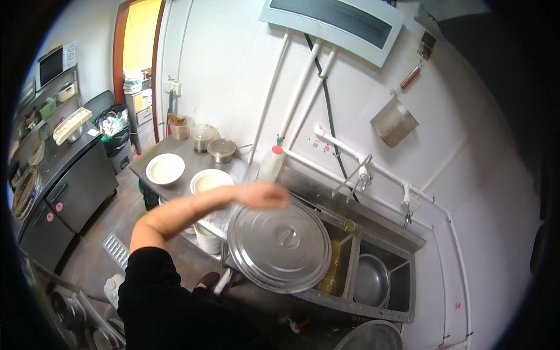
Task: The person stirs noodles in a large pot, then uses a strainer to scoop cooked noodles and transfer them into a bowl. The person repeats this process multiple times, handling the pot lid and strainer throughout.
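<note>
My left hand (267,195), blurred by motion, is above the far rim of a large round steel lid (280,267). Whether its fingers hold anything cannot be made out. The lid lies beside the open sink basins and hides what is under it. Just behind the hand stands a translucent plastic bottle with a red cap (270,164). On the steel table (192,153) to the left are two white bowls, one farther left (165,169) and one partly covered by my forearm (212,179), both with pale contents. My right hand is out of view.
A steel basin (371,280) sits in the right sink compartment (400,275). Taps (407,214) and pipes run along the wall. A large ladle-like pot (394,121) hangs there. Lidded containers (222,151) stand at the table's back. Stacked plates (208,238) are below.
</note>
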Tool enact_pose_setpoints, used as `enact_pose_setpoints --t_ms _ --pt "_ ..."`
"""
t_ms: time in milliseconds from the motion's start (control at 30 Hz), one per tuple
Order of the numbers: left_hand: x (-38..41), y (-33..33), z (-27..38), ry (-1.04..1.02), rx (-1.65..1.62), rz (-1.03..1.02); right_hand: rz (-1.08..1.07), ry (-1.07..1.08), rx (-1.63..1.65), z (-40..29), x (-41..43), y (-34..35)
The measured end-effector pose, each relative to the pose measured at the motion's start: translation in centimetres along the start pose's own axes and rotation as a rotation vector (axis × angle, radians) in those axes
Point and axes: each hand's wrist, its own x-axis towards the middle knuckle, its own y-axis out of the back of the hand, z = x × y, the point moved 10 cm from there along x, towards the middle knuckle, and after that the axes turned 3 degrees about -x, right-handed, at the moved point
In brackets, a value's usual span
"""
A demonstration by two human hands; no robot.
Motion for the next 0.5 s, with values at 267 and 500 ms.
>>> enact_pose_setpoints --t_ms 267,500 --pt "13.3 35.2 -5.0 -0.231 -0.529 0.679 0.270 0.030 -0.058 -4.0 -5.6 2.2" --pt "19.0 53.2 -9.7 -0.610 -1.211 0.940 0.505 0.052 -0.159 -6.2 -9.9 5.2"
